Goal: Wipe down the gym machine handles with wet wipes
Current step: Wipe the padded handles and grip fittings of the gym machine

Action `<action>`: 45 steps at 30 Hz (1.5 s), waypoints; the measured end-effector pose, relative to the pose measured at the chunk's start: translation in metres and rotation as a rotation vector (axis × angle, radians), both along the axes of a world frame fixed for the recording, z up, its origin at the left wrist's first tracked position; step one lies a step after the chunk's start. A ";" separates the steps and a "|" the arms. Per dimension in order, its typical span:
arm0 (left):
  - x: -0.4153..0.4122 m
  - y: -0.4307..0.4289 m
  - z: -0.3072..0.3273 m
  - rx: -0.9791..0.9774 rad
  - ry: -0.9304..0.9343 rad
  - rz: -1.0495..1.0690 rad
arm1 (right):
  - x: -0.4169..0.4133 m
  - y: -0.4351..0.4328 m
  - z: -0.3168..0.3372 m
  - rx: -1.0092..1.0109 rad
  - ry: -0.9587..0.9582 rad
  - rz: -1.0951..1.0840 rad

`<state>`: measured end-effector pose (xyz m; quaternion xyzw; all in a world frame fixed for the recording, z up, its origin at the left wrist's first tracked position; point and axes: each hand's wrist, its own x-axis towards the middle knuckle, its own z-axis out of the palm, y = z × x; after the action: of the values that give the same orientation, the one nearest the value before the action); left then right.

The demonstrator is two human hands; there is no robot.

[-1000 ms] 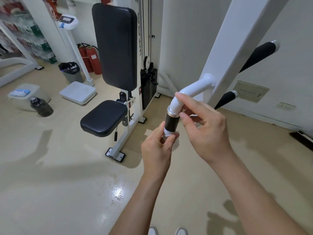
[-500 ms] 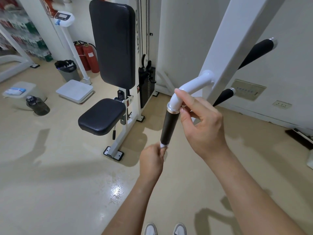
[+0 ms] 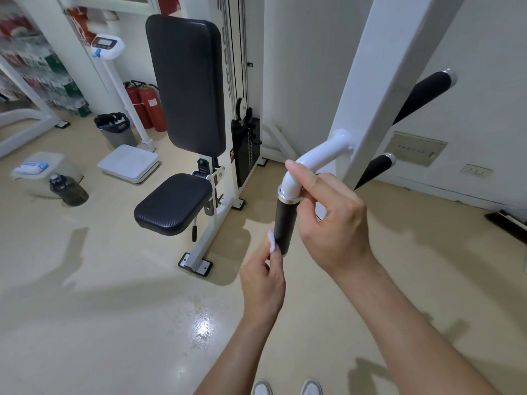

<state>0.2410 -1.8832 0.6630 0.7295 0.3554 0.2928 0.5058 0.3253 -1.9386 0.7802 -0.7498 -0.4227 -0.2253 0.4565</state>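
White wipe (image 3: 271, 241), folded small, sits pinched between thumb and fingertips of our left hand (image 3: 263, 283), pressed against the near-left side of the black grip (image 3: 285, 223) close to its lower end. A second ago the same hand sat wrapped around the lower part of the grip with the wipe around it; half a second ago it had slid down to the very tip. Now it is back on the side of the grip, just above the tip. We read this as one downward stroke finished and a fresh pass beginning.

Our right hand (image 3: 330, 218) steadies the handle from the right: index finger laid along the white tube bend (image 3: 313, 155), thumb near the metal collar (image 3: 288, 196), remaining fingers curled loosely, clamped on nothing. Its placement is unchanged across the three frames.

Judgement: this grip is mostly done. Two further black handles (image 3: 425, 95) (image 3: 373, 169) project on the far right of the white upright (image 3: 379, 81) and show no contact yet. A wipe pack (image 3: 31, 167) lies far left on a low stool (image 3: 54, 166), well apart from us.
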 end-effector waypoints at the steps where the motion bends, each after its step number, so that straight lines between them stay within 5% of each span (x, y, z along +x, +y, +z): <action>1: -0.002 -0.002 -0.010 0.014 0.063 -0.021 | 0.000 -0.001 0.000 -0.002 -0.009 -0.003; 11: -0.007 0.013 0.014 0.070 0.278 -0.099 | 0.002 -0.002 0.001 -0.039 0.014 0.056; 21: -0.015 0.001 0.086 -0.396 -0.220 -0.113 | -0.002 -0.028 0.012 -0.246 0.284 0.150; 25: -0.025 -0.012 0.106 -0.286 -0.285 -0.173 | -0.022 -0.060 0.008 -0.156 0.740 0.233; 29: -0.027 -0.017 0.096 -0.032 -0.137 -0.247 | -0.026 -0.069 -0.006 -0.323 0.751 0.151; 33: -0.027 -0.015 0.094 0.264 -0.017 -0.359 | -0.019 -0.065 -0.008 -0.072 1.110 0.345; 36: -0.025 -0.017 0.103 0.391 0.003 -0.317 | -0.023 -0.059 -0.014 0.184 1.235 0.281; 41: -0.019 -0.011 0.112 0.330 -0.113 -0.179 | -0.025 -0.056 -0.015 0.394 1.101 0.028; 45: -0.010 -0.007 0.115 0.385 -0.111 -0.159 | -0.024 -0.041 -0.002 0.442 0.965 0.038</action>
<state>0.2314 -1.8899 0.7782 0.8212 0.2058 0.3543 0.3972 0.3014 -1.9794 0.7786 -0.6461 -0.1206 0.0699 0.7504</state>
